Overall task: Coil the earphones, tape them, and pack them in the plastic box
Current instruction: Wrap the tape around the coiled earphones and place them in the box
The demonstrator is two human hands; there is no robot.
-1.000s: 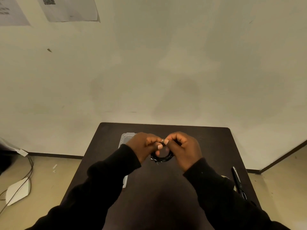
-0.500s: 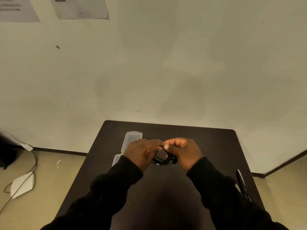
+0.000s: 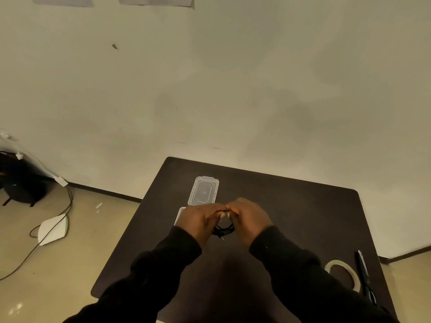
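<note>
1. The coiled earphones (image 3: 223,230) are pinched from both sides — left hand (image 3: 201,221) and right hand (image 3: 250,219), fingertips meeting on top.
2. The coil is held just above the table (image 3: 291,206), near its middle.
3. The plastic box (image 3: 203,191) is open, lying just beyond the hands.
4. A tape roll (image 3: 342,275) and scissors (image 3: 364,277) are seen at the table's right edge — side by side.

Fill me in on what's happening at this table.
A person holds a coil of black earphones over the dark table, left hand and right hand both pinching it at the top. The clear plastic box lies open behind the hands. A tape roll and scissors lie untouched at the right.
</note>
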